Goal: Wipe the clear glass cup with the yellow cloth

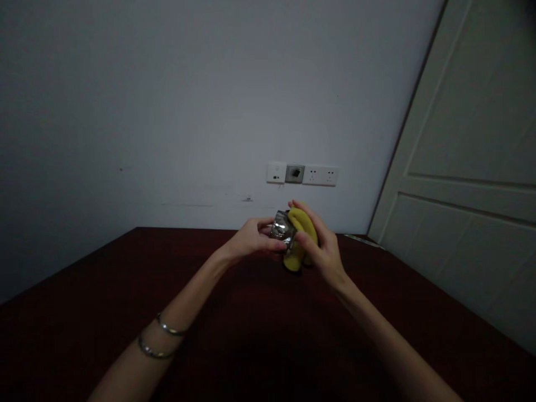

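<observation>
Forearms [393, 335] run off the lower edge. Left hand [253, 239] grips a shiny silvery object [282, 228], shape unclear; right hand [325, 252] grips a yellow object [306, 224], partly thumb-covered.

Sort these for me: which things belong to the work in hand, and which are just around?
In hand:
shiny object, in the left hand
yellow item, perhaps a cloth, in the right hand

Just around:
table
sockets
door
bangles, worn on the left arm
</observation>
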`<state>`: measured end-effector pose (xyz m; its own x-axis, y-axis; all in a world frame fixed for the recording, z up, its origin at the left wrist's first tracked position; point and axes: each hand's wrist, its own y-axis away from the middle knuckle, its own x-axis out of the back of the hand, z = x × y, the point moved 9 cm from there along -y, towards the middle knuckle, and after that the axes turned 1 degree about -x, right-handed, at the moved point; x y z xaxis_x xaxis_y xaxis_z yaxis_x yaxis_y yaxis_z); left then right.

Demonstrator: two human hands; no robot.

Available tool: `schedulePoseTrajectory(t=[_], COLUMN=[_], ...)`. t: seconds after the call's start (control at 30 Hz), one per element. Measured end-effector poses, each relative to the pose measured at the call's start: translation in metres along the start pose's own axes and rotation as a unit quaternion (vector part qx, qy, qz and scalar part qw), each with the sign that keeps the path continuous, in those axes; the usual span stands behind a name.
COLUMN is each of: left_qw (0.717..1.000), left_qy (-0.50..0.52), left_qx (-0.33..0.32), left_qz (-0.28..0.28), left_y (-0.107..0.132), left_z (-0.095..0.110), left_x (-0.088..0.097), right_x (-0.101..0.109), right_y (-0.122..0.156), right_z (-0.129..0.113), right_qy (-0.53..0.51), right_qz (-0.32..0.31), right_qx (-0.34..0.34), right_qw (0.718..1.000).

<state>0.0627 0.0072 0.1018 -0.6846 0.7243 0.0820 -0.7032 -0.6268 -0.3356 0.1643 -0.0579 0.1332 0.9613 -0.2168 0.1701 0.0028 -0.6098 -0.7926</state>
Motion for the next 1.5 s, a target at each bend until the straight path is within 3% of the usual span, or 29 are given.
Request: schedulePoseTrajectory(t=[0.13,0.2,0.33,0.47,0.57,0.67,0.77,0.9,1.07,1.2,1.3,1.5], left_qw=[0.999,0.998,0.997,0.997,0.996,0.990,0.965,0.936,0.916,0.930,0.951,0.954], left_qy=[-0.015,-0.030,-0.051,-0.065,-0.076,-0.143,-0.250,-0.328,-0.370,-0.331,-0.266,-0.252], left_qx=[0.017,0.024,0.031,0.043,0.035,-0.007,-0.082,-0.126,-0.141,-0.128,-0.144,-0.155], left_qz=[0.038,0.051,0.043,-0.016,-0.022,0.002,0.012,0.018,0.063,0.098,0.067,0.039], left_y=[-0.001,-0.001,-0.002,-0.003,0.000,0.004,0.008,0.010,0.010,0.007,0.005,0.010], left_z=[-0.005,-0.004,-0.004,-0.014,-0.016,-0.003,0.021,0.037,0.039,0.027,0.020,0.020], left_x=[0.009,0.010,0.009,0.009,0.015,0.018,0.010,0.002,0.006,0.014,0.008,0.002], right_x=[-0.009,-0.010,-0.009,-0.006,-0.002,-0.003,-0.007,-0.010,-0.006,-0.004,-0.002,0.005], right_y=[0.004,0.003,0.000,-0.002,-0.003,-0.004,-0.004,-0.004,-0.004,-0.004,-0.004,-0.005], right_z=[-0.012,-0.009,0.006,0.019,0.028,0.034,0.037,0.036,0.034,0.020,0.014,0.034], right_qy=[0.129,0.151,0.116,0.039,-0.024,-0.072,-0.096,-0.101,-0.083,-0.045,-0.034,-0.086], right_qz=[-0.057,-0.055,-0.042,-0.031,-0.010,0.000,-0.004,-0.013,-0.011,0.002,0.032,0.089], right_qx=[0.114,0.127,0.076,0.018,-0.045,-0.104,-0.137,-0.129,-0.099,-0.044,-0.012,-0.088], right_qw=[0.984,0.979,0.989,0.999,0.999,0.992,0.986,0.986,0.992,0.998,0.999,0.988])
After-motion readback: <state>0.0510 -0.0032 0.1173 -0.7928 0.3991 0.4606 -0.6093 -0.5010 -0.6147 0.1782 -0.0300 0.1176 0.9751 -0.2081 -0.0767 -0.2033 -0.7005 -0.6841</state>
